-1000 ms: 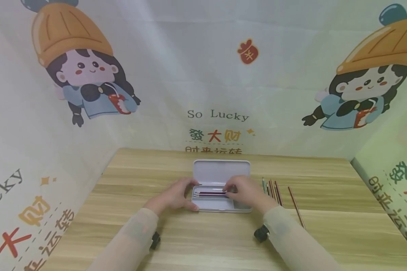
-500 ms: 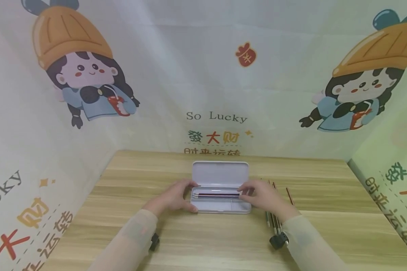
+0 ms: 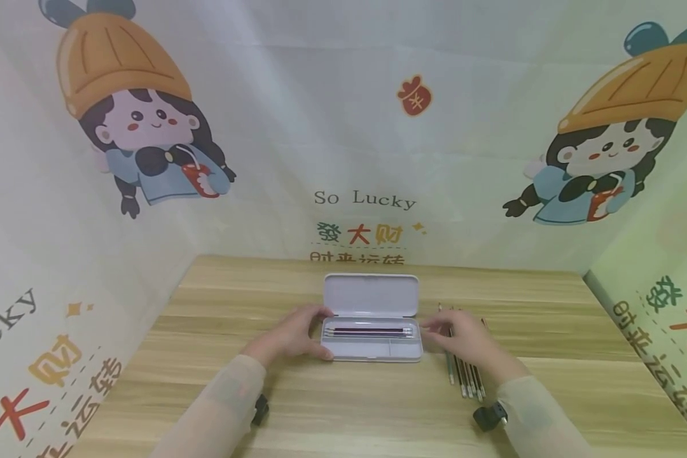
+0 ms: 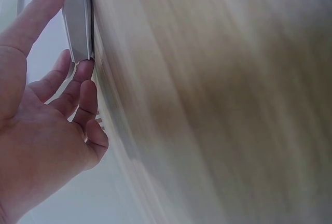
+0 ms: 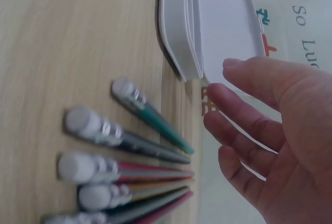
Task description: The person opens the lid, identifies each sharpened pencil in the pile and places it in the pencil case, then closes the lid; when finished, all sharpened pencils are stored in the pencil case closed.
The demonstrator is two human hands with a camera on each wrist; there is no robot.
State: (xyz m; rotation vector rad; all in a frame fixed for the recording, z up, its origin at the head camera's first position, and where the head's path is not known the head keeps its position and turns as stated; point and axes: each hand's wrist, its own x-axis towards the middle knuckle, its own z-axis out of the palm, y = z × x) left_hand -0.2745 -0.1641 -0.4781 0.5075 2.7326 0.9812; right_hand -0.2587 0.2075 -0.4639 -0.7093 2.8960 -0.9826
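Observation:
An open white pencil case [image 3: 355, 349] lies on the table, its lid [image 3: 371, 296] raised at the back. Several pencils [image 3: 366, 332] rest in its rear compartment. My left hand [image 3: 295, 333] grips the case's left end between thumb and fingers; the left wrist view shows that hand [image 4: 49, 115] around the case corner [image 4: 78, 22]. My right hand [image 3: 464, 333] hovers just right of the case over loose pencils [image 3: 469, 375]. In the right wrist view the hand [image 5: 275, 136] holds nothing, its fingers loosely bent, above eraser-tipped pencils [image 5: 150, 115].
The wooden table [image 3: 343, 407] meets a printed cloth backdrop [image 3: 275, 159] behind the case, with more cloth at both sides. A dark wrist device [image 3: 490, 416] sits under the right sleeve, and another [image 3: 260, 410] by the left sleeve.
My right hand has let go of the pencils in the case and moved right, toward the loose ones. My left hand has stayed on the case's left end.

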